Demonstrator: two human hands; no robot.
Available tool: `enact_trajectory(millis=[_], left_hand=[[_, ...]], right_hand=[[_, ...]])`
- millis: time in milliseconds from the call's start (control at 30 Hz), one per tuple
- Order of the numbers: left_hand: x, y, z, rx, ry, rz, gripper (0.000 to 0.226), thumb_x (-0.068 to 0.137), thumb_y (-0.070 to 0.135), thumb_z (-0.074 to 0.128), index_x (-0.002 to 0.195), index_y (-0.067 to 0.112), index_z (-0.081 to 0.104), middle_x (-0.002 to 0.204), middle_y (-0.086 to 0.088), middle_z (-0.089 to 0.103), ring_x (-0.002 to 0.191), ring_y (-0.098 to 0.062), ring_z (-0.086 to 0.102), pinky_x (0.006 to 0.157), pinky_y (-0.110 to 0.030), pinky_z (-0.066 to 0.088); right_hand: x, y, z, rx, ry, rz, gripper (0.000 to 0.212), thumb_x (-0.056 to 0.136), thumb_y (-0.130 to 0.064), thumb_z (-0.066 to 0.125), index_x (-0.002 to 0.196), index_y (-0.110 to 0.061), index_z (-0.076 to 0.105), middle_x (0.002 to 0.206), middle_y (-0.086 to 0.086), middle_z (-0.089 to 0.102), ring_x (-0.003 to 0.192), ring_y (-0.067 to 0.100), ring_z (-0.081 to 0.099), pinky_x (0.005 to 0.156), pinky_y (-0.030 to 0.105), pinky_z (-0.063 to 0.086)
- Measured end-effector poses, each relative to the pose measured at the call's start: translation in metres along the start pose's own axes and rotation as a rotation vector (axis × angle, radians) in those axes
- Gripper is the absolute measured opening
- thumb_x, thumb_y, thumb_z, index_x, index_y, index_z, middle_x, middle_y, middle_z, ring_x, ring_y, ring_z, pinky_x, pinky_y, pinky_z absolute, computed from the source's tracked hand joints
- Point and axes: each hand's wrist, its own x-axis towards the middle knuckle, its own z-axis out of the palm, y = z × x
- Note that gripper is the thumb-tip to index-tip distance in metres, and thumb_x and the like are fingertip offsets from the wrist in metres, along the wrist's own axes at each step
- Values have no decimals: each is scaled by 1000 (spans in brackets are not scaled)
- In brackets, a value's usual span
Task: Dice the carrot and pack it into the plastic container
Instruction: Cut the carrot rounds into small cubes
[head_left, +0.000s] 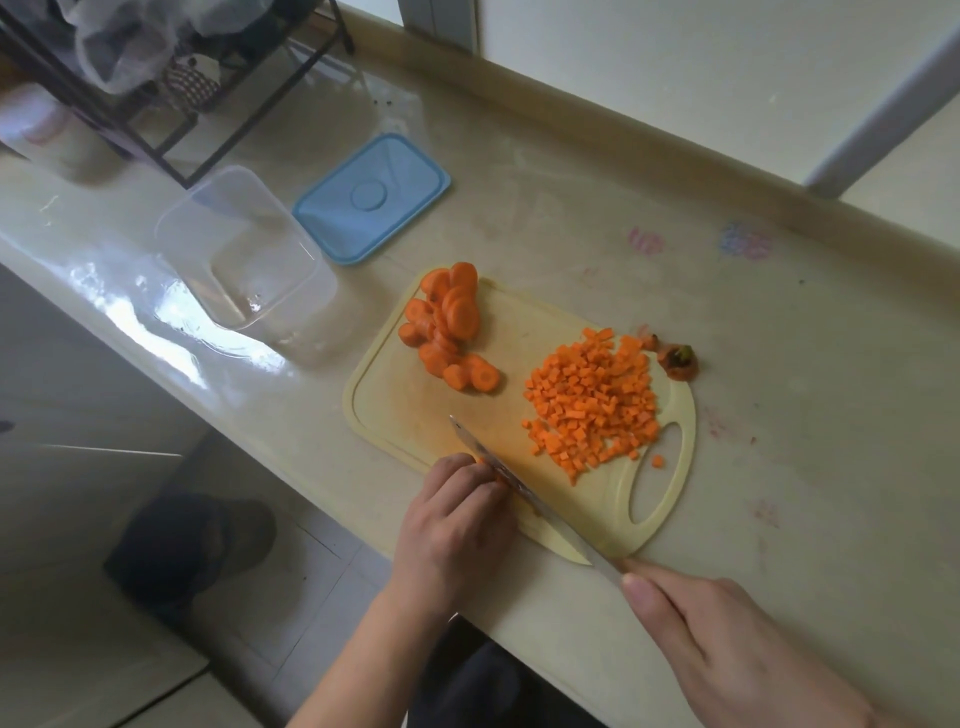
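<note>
Dark wire rack (156, 104), far up-left of the hands, holding a mesh bag (119, 47). Pale cup (47, 130) beside the rack's left. Dark slipper (192, 545) on the tiled floor (291, 582), left of the hands. Crayon-like marks (745, 241) on the counter (831, 415), beyond them.

Home kitchen: countertop (571, 208), cutting board (405, 415), dish rack (171, 130).

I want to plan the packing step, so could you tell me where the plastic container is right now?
In the head view, the plastic container stands open on the counter, left of the cutting board, with the blue lid just beyond it.
</note>
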Motion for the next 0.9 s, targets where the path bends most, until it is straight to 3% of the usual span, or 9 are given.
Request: enact_trajectory(millis=[100, 200, 400, 467, 567, 633, 800, 900], left_hand=[[2, 3, 0, 0, 29, -13, 20, 96, 11, 63, 85, -1, 75, 95, -11, 72, 96, -25, 62, 89, -31, 54], [4, 3, -1, -11, 26, -13, 28, 100, 15, 58, 85, -1, 75, 94, -12, 72, 97, -24, 61, 90, -30, 54], [-2, 3, -2, 7, 38, 4, 22, 98, 13, 62, 88, -2, 75, 96, -12, 71, 99, -27, 62, 92, -31, 53], [-4, 2, 0, -13, 30, -12, 25, 101, 15, 61, 90, -2, 75, 100, -12, 72, 100, -28, 63, 92, -32, 53], [-6, 1, 1, -12, 16, -18, 20, 99, 13, 63, 94, -2, 76, 104, -14, 72, 101, -32, 65, 92, -35, 54], [-6, 1, 0, 6, 15, -16, 15, 94, 10, 67, 94, -3, 76, 104, -14, 71, 101, -33, 65, 91, -36, 54], [-7, -1, 1, 11, 24, -8, 19, 97, 13, 65, 94, -1, 77, 104, -11, 73, 103, -30, 66, 91, -36, 56], [-4, -2, 0, -17, 36, -10, 27, 103, 19, 59, 94, 1, 77, 105, -10, 74, 105, -26, 66, 94, -32, 55]], right_hand=[[5, -3, 4, -37, 36, 5, 63, 86, -71, 12, 92, -31, 60, 82, -9, 67, 77, 5, 62, 75, 30, 48], [16, -6, 7, -32, 60, -46, 47, 88, -68, 12, 74, -39, 46, 74, -1, 57, 62, 13, 52, 64, 37, 42], [13, -7, 3, 24, 73, -38, 47, 88, -68, 16, 71, -37, 47, 59, -5, 50, 55, 9, 47, 59, 30, 38], [7, -4, 3, 10, 56, -24, 57, 86, -73, 15, 82, -31, 54, 66, -5, 60, 60, 8, 55, 63, 29, 44], [3, -2, 3, -6, 18, -11, 68, 82, -77, 14, 115, -39, 60, 86, -9, 71, 82, 0, 64, 81, 30, 51], [2, -2, 2, -4, -2, -10, 68, 81, -78, 14, 119, -42, 59, 91, -13, 71, 88, -3, 64, 84, 29, 50], [2, -2, 4, -74, 31, -13, 64, 81, -77, 10, 115, -48, 57, 86, -22, 68, 86, -5, 62, 81, 26, 49], [14, -9, 10, -73, 52, -61, 45, 85, -73, 9, 84, -52, 49, 69, -13, 59, 65, 6, 55, 64, 34, 45]])
